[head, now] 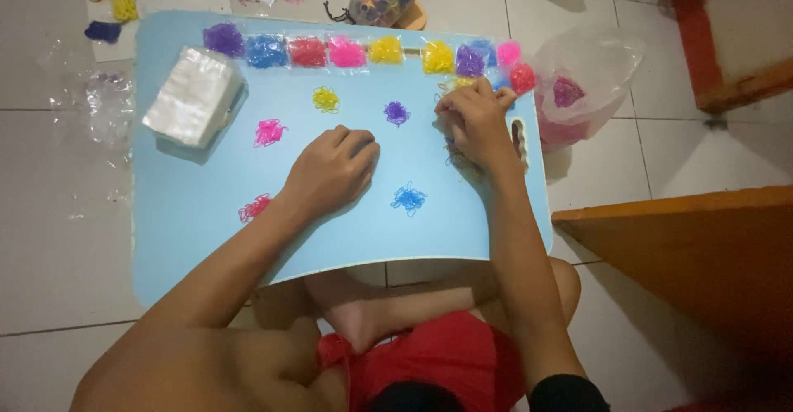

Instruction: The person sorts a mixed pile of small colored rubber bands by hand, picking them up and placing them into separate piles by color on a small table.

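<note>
My left hand (332, 168) rests knuckles-up near the middle of the light blue worktop (190, 205), its fingers curled together under the palm; whether they enclose anything I cannot tell. My right hand (477, 123) lies toward the worktop's far right corner, fingers pinched together on a small tangle of rubber bands (457, 84), mostly hidden beneath them. Loose clumps lie scattered on the worktop: yellow (325, 99), purple (396, 113), pink (269, 132), blue (408, 199) and a red-pink one (254, 208) toward the left edge. Along the worktop's far edge runs a row of filled colour packets (307, 52), and a stack of clear plastic bags (195, 95) sits at its far left corner. An open plastic bag of bands (582, 81) stands on the floor just off the worktop's right edge. Risks, as I judge them: the clumps are light and springy, so a sweep of either forearm could scatter or mix colours; the blue clump, lying between my arms, is most exposed. Bands pinched under tension may snap away off the right edge. The worktop seems to rest over my crossed legs, so a shift of a knee could tip it.
</note>
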